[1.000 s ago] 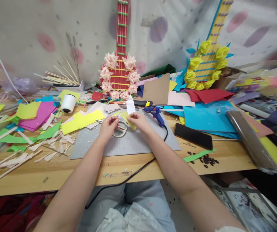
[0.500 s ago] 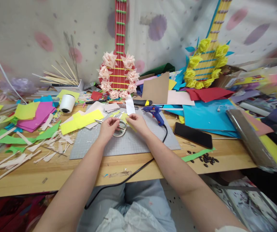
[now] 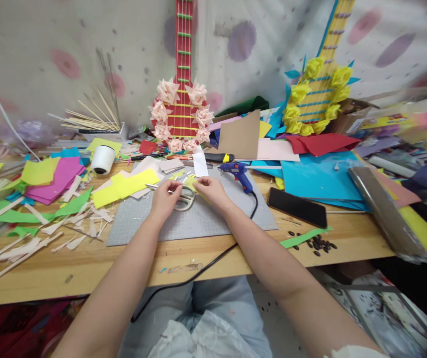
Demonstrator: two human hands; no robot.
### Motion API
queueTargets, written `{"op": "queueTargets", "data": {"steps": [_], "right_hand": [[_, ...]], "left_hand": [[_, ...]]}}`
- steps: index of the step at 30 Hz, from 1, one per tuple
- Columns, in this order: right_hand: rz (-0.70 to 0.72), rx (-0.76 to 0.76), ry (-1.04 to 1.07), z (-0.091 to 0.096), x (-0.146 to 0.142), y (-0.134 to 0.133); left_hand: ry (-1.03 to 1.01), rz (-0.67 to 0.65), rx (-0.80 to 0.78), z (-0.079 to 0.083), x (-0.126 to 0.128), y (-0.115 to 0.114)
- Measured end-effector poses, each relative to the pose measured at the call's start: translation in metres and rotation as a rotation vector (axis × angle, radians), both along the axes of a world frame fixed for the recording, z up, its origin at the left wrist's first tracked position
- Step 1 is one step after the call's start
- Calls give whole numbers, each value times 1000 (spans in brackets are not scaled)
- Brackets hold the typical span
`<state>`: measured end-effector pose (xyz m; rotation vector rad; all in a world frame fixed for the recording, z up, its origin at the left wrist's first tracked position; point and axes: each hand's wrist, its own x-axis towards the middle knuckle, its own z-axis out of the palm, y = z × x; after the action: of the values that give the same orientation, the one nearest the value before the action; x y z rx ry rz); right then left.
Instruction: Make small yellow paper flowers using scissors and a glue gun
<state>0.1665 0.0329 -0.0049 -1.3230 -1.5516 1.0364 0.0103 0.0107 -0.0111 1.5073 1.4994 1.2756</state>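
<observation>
My left hand (image 3: 165,197) and my right hand (image 3: 211,190) meet over the grey cutting mat (image 3: 213,219), fingers pinched together. Between them is a small yellow paper piece (image 3: 191,183); my right hand pinches it, and my left fingertips touch its left edge. A pair of scissors with pale handles (image 3: 184,200) lies on the mat just under my hands. A larger yellow sheet (image 3: 126,186) rests left of my left hand.
A blue glue gun (image 3: 238,174) with its black cord (image 3: 198,276) lies right of my hands. A black phone (image 3: 297,207), dark seeds (image 3: 319,245), white tape roll (image 3: 103,159), coloured paper scraps, and two paper guitars (image 3: 181,99) (image 3: 319,94) crowd the wooden table (image 3: 86,268).
My hands have drawn closer together and the yellow piece has dropped lower, nearly against the scissors. The view has shifted slightly.
</observation>
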Motion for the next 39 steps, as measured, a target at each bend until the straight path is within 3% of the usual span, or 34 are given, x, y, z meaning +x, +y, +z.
{"op": "queueTargets", "data": {"steps": [9, 28, 39], "right_hand": [[3, 0, -11, 2, -1, -2], [26, 3, 55, 0, -2, 0], [45, -61, 63, 6, 3, 1]], "left_hand": [[137, 12, 81, -4, -3, 2], [165, 28, 91, -7, -4, 4], [193, 15, 104, 1, -1, -1]]}}
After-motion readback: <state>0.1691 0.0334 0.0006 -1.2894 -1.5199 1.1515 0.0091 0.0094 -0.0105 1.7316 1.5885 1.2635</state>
